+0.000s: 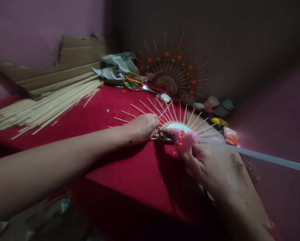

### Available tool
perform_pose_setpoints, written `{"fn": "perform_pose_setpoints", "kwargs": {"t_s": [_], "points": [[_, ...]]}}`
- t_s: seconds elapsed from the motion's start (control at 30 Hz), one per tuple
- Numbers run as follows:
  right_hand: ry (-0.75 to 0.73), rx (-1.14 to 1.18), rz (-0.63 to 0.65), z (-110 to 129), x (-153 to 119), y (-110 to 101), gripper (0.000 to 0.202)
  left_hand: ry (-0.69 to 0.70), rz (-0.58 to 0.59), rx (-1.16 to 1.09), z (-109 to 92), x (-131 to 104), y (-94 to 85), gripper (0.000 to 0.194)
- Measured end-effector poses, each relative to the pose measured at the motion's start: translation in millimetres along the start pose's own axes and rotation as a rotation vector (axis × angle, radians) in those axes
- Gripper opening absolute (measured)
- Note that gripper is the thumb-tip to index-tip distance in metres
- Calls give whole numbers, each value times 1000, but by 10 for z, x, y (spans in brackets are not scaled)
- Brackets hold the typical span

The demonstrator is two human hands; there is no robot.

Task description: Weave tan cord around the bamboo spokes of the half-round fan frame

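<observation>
My right hand (202,162) is wrapped round a pink glue gun (187,139) with a lit red light. A long translucent glue stick (265,154) runs out of its back to the right. The gun's nozzle end is over the near left edge of a half-round piece (176,126) with a pale middle, from which thin wooden sticks (173,110) fan out. At the left side of this fan my left hand (146,126) is closed, fingertips pinched together close to the nozzle. What they pinch is hidden; a thin stick and a loop of brown thread show just beyond them.
Loose wooden sticks (54,100) lie in a pile at left, beside torn cardboard (82,50). Scissors (133,83) and a grey cloth (120,65) lie behind. A flower-decorated stick fan (166,55) leans at the back. A brown board (240,177) lies at right on the red cloth (130,174).
</observation>
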State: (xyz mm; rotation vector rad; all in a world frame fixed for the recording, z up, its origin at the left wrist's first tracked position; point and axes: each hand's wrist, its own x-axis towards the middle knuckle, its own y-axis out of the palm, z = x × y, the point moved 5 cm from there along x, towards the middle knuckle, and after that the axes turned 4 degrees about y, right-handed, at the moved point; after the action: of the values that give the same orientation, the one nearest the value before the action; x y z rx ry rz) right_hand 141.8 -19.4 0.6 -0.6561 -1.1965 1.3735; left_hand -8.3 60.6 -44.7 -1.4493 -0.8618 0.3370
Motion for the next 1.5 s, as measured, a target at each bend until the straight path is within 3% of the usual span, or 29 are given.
{"fn": "perform_pose_setpoints", "kwargs": {"t_s": [0.27,0.63,0.9,1.5], "points": [[8,-27,-17,-1,2,-4,48,-20,32,4,-10,12,-18,15],[32,95,28,-39,-17,17,38,-15,20,-38,0,12,-11,16],[18,88,23,-9,-7,-9,47,-3,-13,-52,2,7,-15,19],[48,111,11,-24,-15,9,43,-21,5,-27,-2,13,-21,18]]}}
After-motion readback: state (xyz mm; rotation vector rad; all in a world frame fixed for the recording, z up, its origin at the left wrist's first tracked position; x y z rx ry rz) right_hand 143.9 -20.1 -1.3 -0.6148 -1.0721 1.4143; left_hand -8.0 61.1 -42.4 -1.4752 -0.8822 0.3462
